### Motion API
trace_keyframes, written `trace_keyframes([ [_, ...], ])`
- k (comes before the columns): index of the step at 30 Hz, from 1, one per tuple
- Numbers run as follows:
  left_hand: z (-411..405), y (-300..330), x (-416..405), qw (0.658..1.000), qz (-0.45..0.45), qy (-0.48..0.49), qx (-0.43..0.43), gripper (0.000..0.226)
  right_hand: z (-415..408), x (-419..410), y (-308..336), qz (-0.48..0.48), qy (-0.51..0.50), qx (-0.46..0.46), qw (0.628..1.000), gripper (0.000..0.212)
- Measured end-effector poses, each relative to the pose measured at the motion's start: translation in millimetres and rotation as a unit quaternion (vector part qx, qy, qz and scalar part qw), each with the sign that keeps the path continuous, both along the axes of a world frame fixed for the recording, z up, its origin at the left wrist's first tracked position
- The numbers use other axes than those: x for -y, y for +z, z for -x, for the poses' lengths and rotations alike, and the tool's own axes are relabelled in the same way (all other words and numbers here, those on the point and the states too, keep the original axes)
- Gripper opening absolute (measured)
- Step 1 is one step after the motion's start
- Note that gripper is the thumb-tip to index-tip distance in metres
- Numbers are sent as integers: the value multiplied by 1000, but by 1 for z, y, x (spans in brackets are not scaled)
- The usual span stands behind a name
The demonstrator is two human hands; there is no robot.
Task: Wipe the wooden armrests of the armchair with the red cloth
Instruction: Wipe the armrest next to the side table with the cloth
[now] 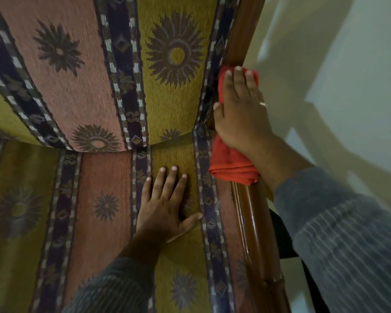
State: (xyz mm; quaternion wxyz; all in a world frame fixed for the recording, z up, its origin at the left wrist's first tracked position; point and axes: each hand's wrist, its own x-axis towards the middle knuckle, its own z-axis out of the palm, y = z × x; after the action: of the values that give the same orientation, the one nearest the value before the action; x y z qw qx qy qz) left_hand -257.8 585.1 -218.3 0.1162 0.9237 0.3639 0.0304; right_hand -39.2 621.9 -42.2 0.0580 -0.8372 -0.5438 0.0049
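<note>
Right hand [242, 114] lies flat, fingers together, pressing the red cloth [233, 163] onto the wooden armrest [255, 222] where it meets the chair back. Left hand [165, 206], spread, braces on the patterned seat [99, 199]. Mid-wipe, I'd say; next, draw the cloth down the rail.

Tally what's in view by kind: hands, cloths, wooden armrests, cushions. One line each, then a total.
Hands: 2, the left hand flat on the seat cushion, the right hand pressing the cloth
Red cloth: 1
Wooden armrest: 1
Cushions: 2, seat and back cushion
Total: 6
</note>
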Motion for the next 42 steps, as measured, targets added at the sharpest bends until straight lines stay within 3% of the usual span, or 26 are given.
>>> trace_keyframes([
  [5,1,-2,0,1000,3,0,0,103,3,20,-5,14,40,21,999,67],
  [12,2,-2,-2,1000,-3,2,11,102,12,23,-5,-44,-81,-88,992,66],
  [18,1,-4,-1,1000,-6,3,14,103,25,54,-11,12,25,33,999,68],
  [23,2,-3,0,1000,-9,9,4,102,21,50,-9,10,29,-4,1000,69],
  [31,0,0,2,1000,-10,14,9,102,67,139,-11,38,17,2,999,68],
  [36,-2,1,10,999,-19,40,7,101,62,126,-12,28,18,13,999,69],
  [42,-3,7,40,994,31,104,0,105,60,122,-10,32,14,-3,999,69],
])
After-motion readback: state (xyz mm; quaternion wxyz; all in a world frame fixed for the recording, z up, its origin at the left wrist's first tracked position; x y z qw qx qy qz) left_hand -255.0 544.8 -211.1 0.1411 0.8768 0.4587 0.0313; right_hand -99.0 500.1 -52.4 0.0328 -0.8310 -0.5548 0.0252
